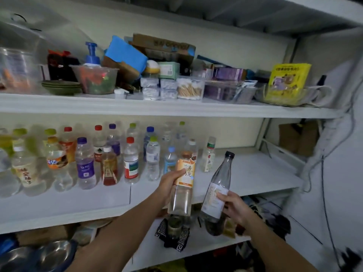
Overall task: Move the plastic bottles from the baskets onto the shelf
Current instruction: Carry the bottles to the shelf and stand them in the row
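My left hand (168,183) grips a clear bottle with an orange label (184,183), held upright in front of the middle shelf (255,173). A clear bottle with a black cap and a white label (217,190) tilts to the right in the grip of my right hand (234,208). Both bottles hang just before the shelf's front edge. Several plastic bottles (86,161) with coloured caps stand in rows on the left and centre of that shelf. No basket is in view.
The right part of the middle shelf is bare white board. The upper shelf (157,107) is crowded with boxes, bowls and clear containers. Below are a patterned cloth with a jar (173,230) and metal bowls (53,254). Cables (322,173) hang at the right.
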